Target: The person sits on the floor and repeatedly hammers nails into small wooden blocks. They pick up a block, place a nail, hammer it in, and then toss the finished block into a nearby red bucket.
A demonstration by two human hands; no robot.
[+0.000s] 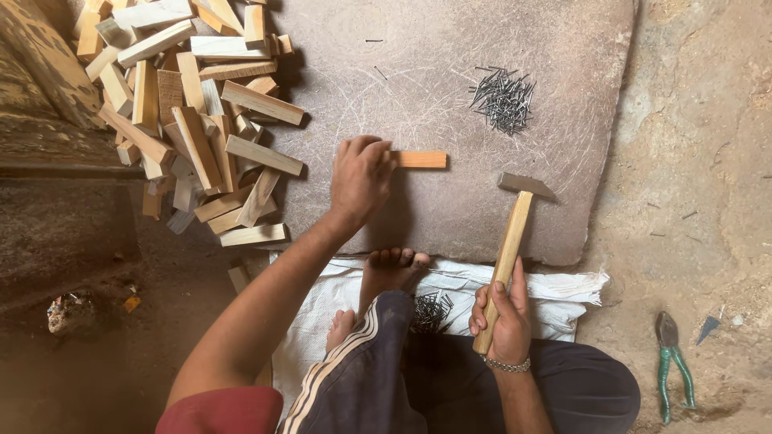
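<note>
My left hand (361,174) grips one end of a short wooden strip (420,159) that lies flat on a large stone slab (434,88). My right hand (501,313) is closed around the lower end of a wooden-handled hammer (515,227), whose metal head hovers just right of the strip, over the slab. A loose heap of dark nails (503,98) lies on the slab beyond the hammer head. My bare foot (390,269) rests at the slab's near edge.
A big pile of cut wooden strips (189,112) lies at the slab's left edge. A white sack (450,289) under my legs carries another small bunch of nails (432,312). Green-handled pliers (671,358) lie on the dirt floor at right.
</note>
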